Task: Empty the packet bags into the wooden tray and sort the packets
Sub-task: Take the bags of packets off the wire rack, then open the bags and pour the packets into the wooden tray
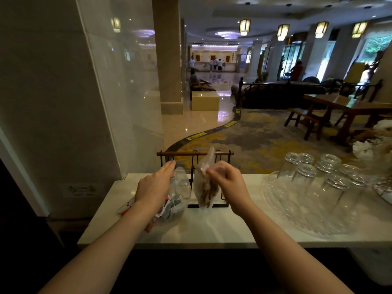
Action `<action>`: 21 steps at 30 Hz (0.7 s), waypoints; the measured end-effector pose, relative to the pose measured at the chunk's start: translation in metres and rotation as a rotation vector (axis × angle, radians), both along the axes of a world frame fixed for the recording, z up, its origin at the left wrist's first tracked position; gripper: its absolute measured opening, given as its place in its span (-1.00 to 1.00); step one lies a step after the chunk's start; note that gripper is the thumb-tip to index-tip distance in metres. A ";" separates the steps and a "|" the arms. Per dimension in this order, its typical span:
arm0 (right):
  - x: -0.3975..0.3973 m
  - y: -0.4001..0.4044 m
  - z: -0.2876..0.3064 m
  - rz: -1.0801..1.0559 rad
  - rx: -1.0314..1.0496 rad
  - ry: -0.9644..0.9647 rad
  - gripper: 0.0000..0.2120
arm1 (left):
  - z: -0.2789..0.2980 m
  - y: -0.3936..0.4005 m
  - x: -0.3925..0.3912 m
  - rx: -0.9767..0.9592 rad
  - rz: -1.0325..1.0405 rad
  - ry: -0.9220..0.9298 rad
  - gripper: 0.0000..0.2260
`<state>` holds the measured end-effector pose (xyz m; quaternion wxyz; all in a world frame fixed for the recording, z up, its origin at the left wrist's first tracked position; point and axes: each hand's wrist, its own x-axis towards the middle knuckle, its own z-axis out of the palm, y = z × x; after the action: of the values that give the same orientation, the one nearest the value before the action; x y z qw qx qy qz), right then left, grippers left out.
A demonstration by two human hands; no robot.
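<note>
Centre frame: right hand [226, 177] grip pinches the brown-packet bag [204, 187] by its top, long axis vertical over the tray [209, 205]. Left hand [153, 186], fingers spread, rests on the second bag [169, 204] lying on the desk [222, 228], lower left.

Dim interior, glowing ceiling lamps [245, 26], glossy floor glare, bowed edges

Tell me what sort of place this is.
Probably a hotel lobby's drinks counter: a distant reception desk across polished floor, upturned glasses on a tray, and a marble counter facing lounge tables.
</note>
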<state>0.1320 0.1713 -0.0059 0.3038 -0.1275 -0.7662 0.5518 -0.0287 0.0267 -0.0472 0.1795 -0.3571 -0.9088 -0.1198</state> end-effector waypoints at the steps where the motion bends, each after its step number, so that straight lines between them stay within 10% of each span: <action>1: 0.007 -0.004 0.007 0.038 -0.062 0.025 -0.89 | 0.001 -0.001 0.000 0.000 -0.006 -0.008 -0.57; 9: 0.065 -0.051 -0.009 0.226 -0.511 0.088 -0.84 | 0.017 -0.031 0.028 0.209 -0.087 -0.176 -0.64; 13: 0.095 -0.063 -0.033 0.200 -0.459 0.056 -0.86 | 0.019 -0.074 0.063 0.375 -0.110 0.090 -0.68; 21: 0.140 -0.094 -0.104 0.099 -0.417 -0.050 -0.84 | -0.070 -0.162 0.147 0.351 -0.287 -0.095 -0.62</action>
<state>0.2717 0.0776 -0.1098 0.2241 -0.1633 -0.6481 0.7093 0.1179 -0.1357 -0.1168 0.1771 -0.4400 -0.8212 -0.3172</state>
